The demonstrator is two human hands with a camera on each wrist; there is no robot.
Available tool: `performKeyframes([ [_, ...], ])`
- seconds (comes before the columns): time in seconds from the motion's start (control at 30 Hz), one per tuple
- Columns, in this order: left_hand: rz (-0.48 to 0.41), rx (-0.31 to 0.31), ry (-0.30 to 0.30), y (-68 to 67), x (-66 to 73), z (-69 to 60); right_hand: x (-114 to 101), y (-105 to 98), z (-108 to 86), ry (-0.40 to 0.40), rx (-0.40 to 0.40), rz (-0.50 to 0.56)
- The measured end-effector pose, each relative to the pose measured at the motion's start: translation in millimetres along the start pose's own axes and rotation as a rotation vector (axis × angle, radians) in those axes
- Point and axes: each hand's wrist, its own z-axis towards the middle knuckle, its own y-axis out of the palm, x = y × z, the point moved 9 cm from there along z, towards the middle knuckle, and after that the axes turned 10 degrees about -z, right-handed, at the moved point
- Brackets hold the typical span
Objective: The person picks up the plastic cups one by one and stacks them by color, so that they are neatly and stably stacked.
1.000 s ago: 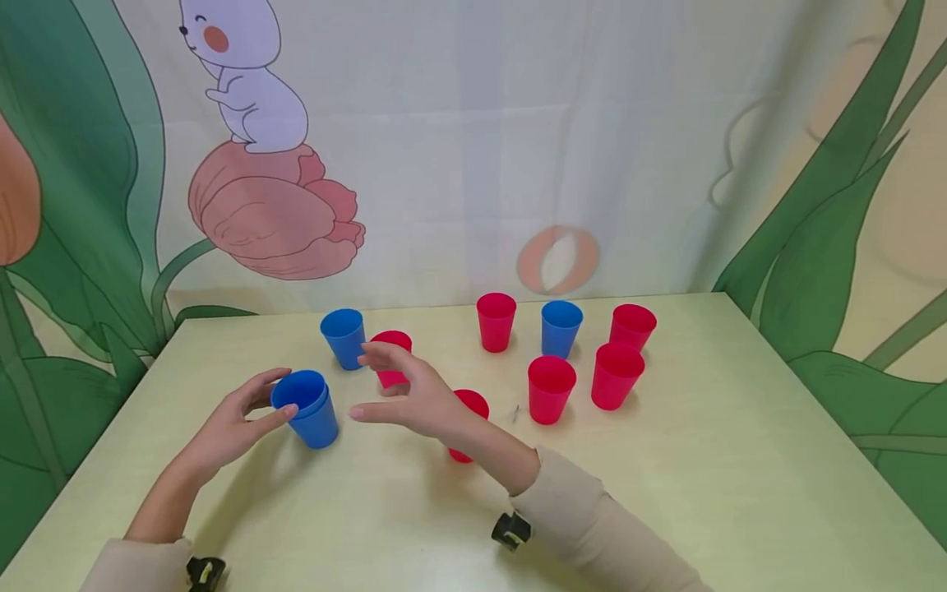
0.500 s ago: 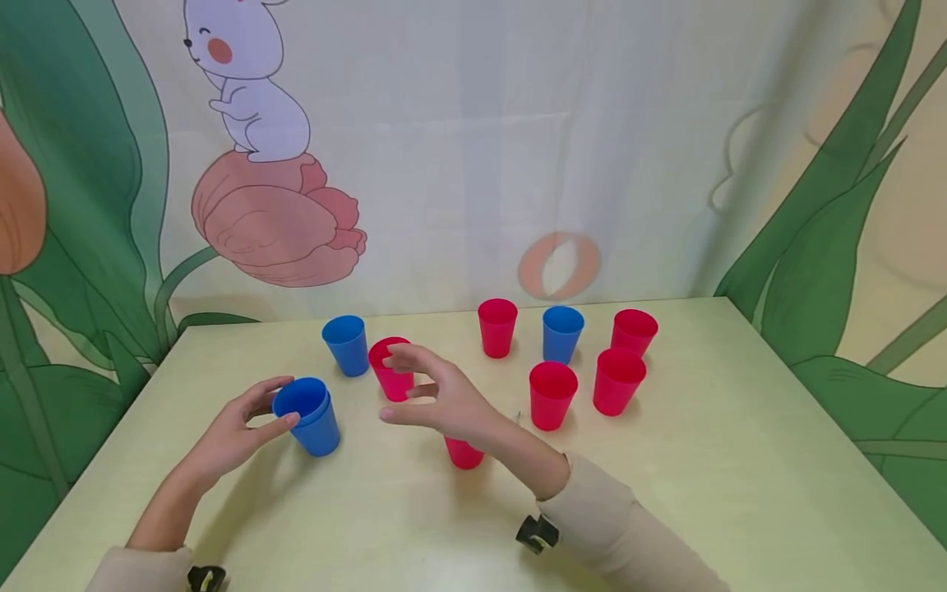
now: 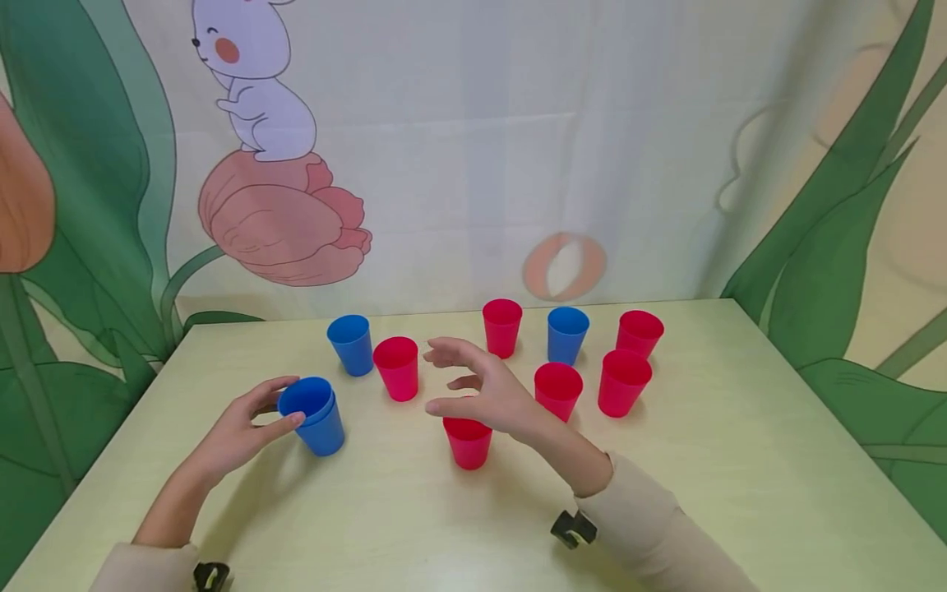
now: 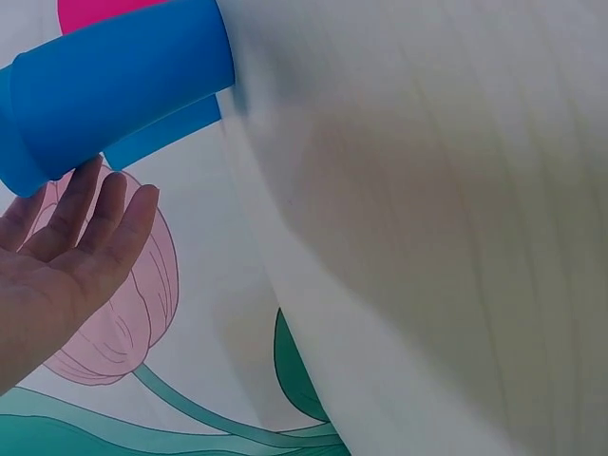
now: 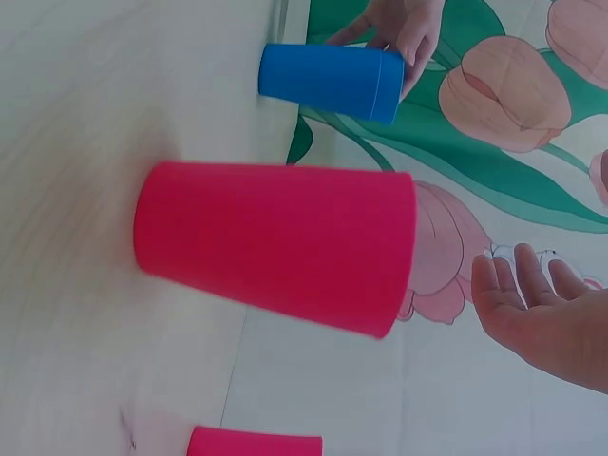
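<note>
The left hand [image 3: 244, 427] holds stacked blue cups [image 3: 324, 432] near their top, between thumb and fingers. The right hand [image 3: 488, 390] is empty, its thumb and fingers spread apart. Just below the right hand, and farther from the left, a red cup [image 3: 469, 448] stands straight up, its long way going up and down.

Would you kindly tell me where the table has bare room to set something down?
The pale table is bare right of the red tapered plastic cups and at front between the beige fabric sleeves. Back right is crowded: four red cups, one blue tapered plastic cup.
</note>
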Motion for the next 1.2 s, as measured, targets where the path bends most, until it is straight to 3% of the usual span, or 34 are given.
performKeyframes([
  [0.73, 0.012, 0.01, 0.02, -0.6, 2.6, -0.4, 17.7, -57.8, -14.9, -0.047, 0.048, -0.145],
  [1.2, 0.002, 0.01, 0.004, -1.2, -1.3, 0.0, 34.1, -95.0, -15.8, -0.042, 0.009, -0.278],
])
